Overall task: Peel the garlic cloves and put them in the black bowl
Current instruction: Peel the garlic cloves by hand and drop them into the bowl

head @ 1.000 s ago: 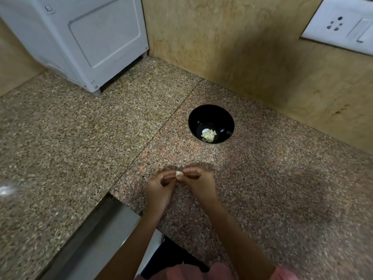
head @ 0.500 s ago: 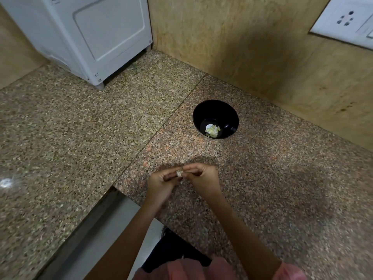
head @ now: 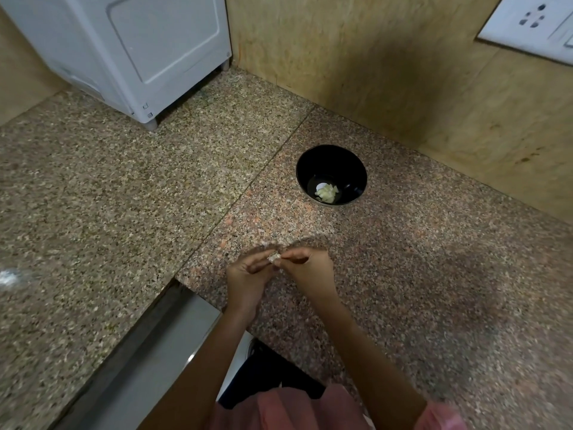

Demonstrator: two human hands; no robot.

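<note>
Both hands share the grip: left hand (head: 248, 282) and right hand (head: 310, 271) pinch one garlic clove (head: 274, 259) at the fingertips, close over the worktop (head: 403, 274). Best, I judge, to steady it with one hand and strip skin with the other. Ahead sits the black bowl (head: 331, 159) with peeled cloves (head: 327, 192); nothing lies between. A white appliance (head: 139, 51) stands well apart.

Dim, soft light; shadow darkens the wall (head: 387, 88) (edges bend, bottom blurs).

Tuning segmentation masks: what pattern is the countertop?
Speckled granite countertop, brown with pinkish flecks; head view shows it best.
</note>
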